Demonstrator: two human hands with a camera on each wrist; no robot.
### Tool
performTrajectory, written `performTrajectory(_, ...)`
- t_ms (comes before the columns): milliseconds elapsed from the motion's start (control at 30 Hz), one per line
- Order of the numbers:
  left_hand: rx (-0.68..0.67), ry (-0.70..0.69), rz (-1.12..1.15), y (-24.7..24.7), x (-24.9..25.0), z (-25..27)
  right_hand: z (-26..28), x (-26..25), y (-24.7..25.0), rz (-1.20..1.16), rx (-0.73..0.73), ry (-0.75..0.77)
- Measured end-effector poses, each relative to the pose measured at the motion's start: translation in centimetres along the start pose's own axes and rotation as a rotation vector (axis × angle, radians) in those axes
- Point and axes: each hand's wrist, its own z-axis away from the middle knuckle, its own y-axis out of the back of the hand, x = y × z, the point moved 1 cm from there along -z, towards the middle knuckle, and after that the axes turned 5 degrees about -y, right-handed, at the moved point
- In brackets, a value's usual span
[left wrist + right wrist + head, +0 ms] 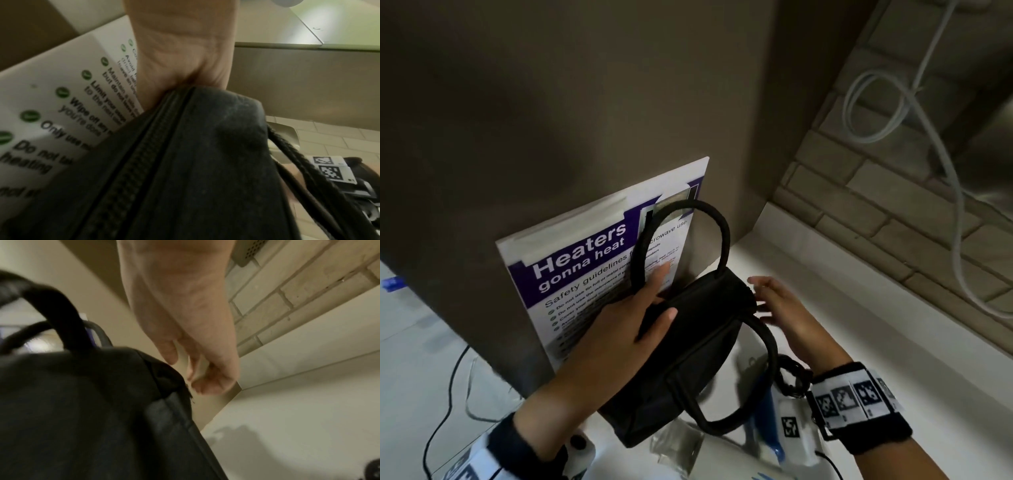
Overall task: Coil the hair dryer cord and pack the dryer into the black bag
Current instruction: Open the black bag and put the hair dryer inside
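Note:
The black bag [688, 349] stands on the white counter [859, 308] in front of a poster. My left hand [654, 298] grips its top, thumb on the near side and fingers behind. The left wrist view shows my palm [180, 56] against the black bag [185, 178], whose zipper [131, 162] runs shut. One handle [709, 219] stands up; the other handle [763, 359] hangs toward me. My right hand [770, 298] hovers blurred at the bag's right end. In the right wrist view its fingers [205, 382] curl loosely beside the black bag's [82, 410] corner, holding nothing. No hair dryer or dryer cord shows.
A microwave safety poster [585, 260] leans on the brown panel behind the bag. A brick wall [876, 212] with a looped white cable [876, 102] rises to the right. A clear packet [674, 445] and white-and-blue items [767, 431] lie near me. A black cable [448, 394] trails at lower left.

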Motion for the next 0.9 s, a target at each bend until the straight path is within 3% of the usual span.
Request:
performTrajectory(100, 0.056, -0.010, 0.065, -0.2, -0.6, 0.1, -1.3, 1.0, -1.2, -0.031, -0.179, -0.207)
performTrajectory(333, 0.086, 0.005, 0.024, -0.1, -0.7, 0.3, -3.3, 0.1, -0.7, -0.372, -0.089, -0.213)
performTrajectory(467, 0.078, 0.017, 0.027, -0.4, -0.6, 0.5, -2.6, 0.1, -0.4, -0.314, -0.007, -0.102)
performTrajectory(633, -0.002, -0.042, -0.145, -1.5, -0.5, 0.8, -0.7, -2.6, -0.7, 0.083, 0.319, 0.157)
performTrajectory(767, -0.013, -0.053, -0.226, -2.2, -0.4, 1.3, 2.5, -5.5, -2.2, 0.244, 0.358, 0.317)
performTrajectory(900, 0.080, -0.047, -0.232, -2.3, -0.4, 0.8, 5.6, -6.6, -4.9, 0.371, 0.307, 0.429)
